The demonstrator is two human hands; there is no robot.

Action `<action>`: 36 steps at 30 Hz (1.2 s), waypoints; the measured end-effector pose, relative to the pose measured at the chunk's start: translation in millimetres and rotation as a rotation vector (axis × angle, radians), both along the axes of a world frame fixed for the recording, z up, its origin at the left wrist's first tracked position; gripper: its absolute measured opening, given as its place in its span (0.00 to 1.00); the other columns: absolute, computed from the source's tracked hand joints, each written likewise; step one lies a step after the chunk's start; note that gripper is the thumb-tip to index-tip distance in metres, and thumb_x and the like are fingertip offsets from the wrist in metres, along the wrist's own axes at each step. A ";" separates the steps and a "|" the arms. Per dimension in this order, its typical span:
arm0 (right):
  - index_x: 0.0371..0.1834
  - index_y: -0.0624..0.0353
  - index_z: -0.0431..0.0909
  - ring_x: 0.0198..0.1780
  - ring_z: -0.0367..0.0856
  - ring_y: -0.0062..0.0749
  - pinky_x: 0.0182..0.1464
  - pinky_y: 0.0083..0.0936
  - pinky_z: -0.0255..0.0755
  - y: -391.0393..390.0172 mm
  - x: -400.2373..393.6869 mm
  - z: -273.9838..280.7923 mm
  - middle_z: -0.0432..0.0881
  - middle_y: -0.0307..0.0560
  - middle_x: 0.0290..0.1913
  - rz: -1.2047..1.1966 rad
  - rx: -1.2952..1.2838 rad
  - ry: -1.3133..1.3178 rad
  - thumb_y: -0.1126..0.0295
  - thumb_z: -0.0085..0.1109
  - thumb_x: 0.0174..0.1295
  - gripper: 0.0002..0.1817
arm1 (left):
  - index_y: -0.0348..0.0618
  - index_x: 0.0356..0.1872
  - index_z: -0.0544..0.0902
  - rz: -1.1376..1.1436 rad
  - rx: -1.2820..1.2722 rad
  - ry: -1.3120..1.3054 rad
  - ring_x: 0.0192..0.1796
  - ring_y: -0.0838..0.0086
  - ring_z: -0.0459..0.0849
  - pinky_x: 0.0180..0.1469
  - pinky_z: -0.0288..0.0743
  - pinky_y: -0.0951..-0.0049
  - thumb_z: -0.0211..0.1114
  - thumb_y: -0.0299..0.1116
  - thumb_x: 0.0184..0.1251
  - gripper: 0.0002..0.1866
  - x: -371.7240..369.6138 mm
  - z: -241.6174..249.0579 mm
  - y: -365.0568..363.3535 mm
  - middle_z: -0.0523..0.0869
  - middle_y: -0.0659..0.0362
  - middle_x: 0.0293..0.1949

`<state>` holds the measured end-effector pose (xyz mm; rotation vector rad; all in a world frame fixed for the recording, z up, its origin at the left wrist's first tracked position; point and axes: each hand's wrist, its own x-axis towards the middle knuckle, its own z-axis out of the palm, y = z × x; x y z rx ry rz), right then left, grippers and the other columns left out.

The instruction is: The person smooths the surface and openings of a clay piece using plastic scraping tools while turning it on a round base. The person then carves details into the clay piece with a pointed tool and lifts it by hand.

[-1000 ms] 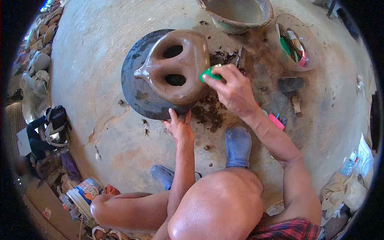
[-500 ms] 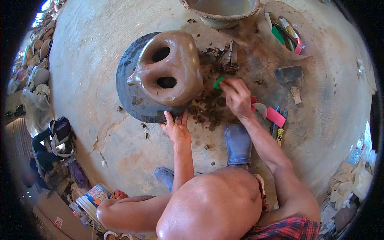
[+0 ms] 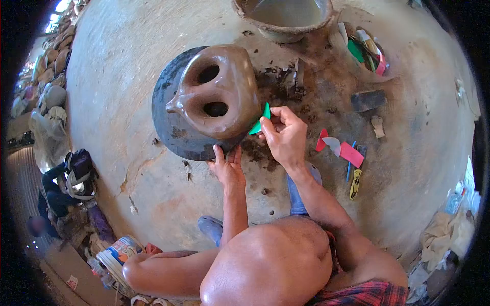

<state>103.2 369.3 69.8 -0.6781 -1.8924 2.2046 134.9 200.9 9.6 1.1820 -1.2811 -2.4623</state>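
A wet brown clay piece (image 3: 237, 76) with two deep oval holes and a pointed spout-like nub sits on a dark round board (image 3: 171, 135). At the board's near edge, my left hand (image 3: 228, 171) grips the rim between thumb and fingers. Pinched in my right hand (image 3: 288, 137) is a thin green scraper (image 3: 261, 122), its edge right at the clay piece's lower right side. The other fingers of that hand curl behind the scraper.
Wet clay scraps (image 3: 280, 76) litter the floor right of the board. Beyond stands a wide basin (image 3: 286, 33). A tool container (image 3: 380, 51), dark block (image 3: 368, 100), pink pieces (image 3: 351, 154) and yellow-handled cutter (image 3: 355, 184) lie rightward. A person (image 3: 53, 196) is at far left.
My right hand has moved left from over the scraps, bringing the green scraper up to the clay piece. My left hand stays at the board's edge.
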 end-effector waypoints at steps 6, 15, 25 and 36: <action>0.45 0.65 0.88 0.31 0.86 0.19 0.33 0.23 0.77 34.7 -45.4 35.1 0.89 0.40 0.30 -0.100 0.281 0.245 0.73 0.71 0.72 0.06 | 0.62 0.81 0.61 0.080 0.008 -0.010 0.67 0.49 0.84 0.63 0.89 0.42 0.66 0.37 0.86 0.31 0.0 1.2 -0.7 0.75 0.55 0.76; 0.49 0.53 0.92 0.48 0.90 0.48 0.52 0.44 0.84 51.4 -185.9 59.7 0.90 0.52 0.44 0.408 1.282 0.596 0.71 0.66 0.67 0.10 | 0.66 0.84 0.55 0.064 0.075 -0.036 0.67 0.51 0.86 0.61 0.89 0.43 0.65 0.35 0.85 0.36 0.4 10.2 6.7 0.75 0.56 0.76; 0.45 0.57 0.93 0.43 0.89 0.49 0.48 0.42 0.82 100.1 -17.4 72.0 0.88 0.51 0.39 0.784 1.014 0.253 0.72 0.71 0.61 0.10 | 0.61 0.82 0.60 0.031 -0.048 -0.108 0.61 0.54 0.89 0.53 0.91 0.47 0.67 0.38 0.84 0.33 -2.7 6.8 -11.6 0.80 0.55 0.71; 0.52 0.56 0.93 0.47 0.93 0.55 0.52 0.45 0.84 224.4 42.1 -4.9 0.92 0.61 0.44 0.622 1.095 -0.430 0.63 0.68 0.67 0.15 | 0.55 0.75 0.71 -0.284 -0.207 -0.242 0.53 0.59 0.89 0.49 0.88 0.51 0.74 0.49 0.77 0.32 -21.9 2.3 -139.1 0.87 0.55 0.58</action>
